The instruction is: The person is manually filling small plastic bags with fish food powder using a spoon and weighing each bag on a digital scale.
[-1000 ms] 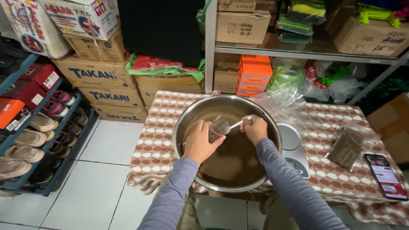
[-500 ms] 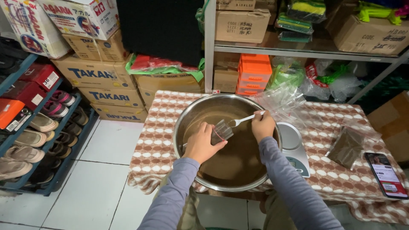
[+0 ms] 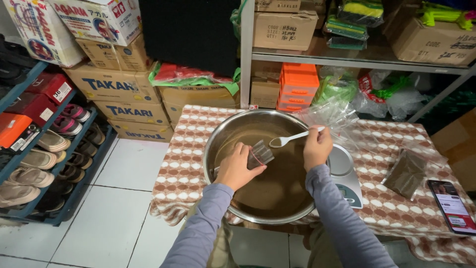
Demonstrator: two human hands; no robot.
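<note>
The step in hand looks like filling: the left hand (image 3: pixel 237 168) pinches a small clear bag (image 3: pixel 260 154) at its near edge and holds it over the big steel bowl (image 3: pixel 218 139), mouth turned toward the spoon. The right hand (image 3: pixel 317 146) is closed around the handle of a white spoon (image 3: pixel 292 138), whose head sits just right of the bag's mouth — close, perhaps touching, I cannot tell which. Whether the spoon carries any load is too small to make out. The bowl holds a layer of brown powder (image 3: pixel 272 191) across its bottom.

By my judgement the next move calls for a steady tilt of the spoon into the bag, with the left fingers keeping the mouth spread and the bag kept above the bowl so spills fall back in.

Counted: one bowl, one spoon, one bag in hand. Right of the bowl sits one kitchen scale (image 3: pixel 343 171), partly hidden behind the right arm. Further right on the checked cloth (image 3: pixel 183 164) lie one filled dark packet (image 3: pixel 405 173) and one phone (image 3: pixel 452 206). A loose heap of clear bags (image 3: pixel 332 115) lies at the far side — their number cannot be told.
</note>
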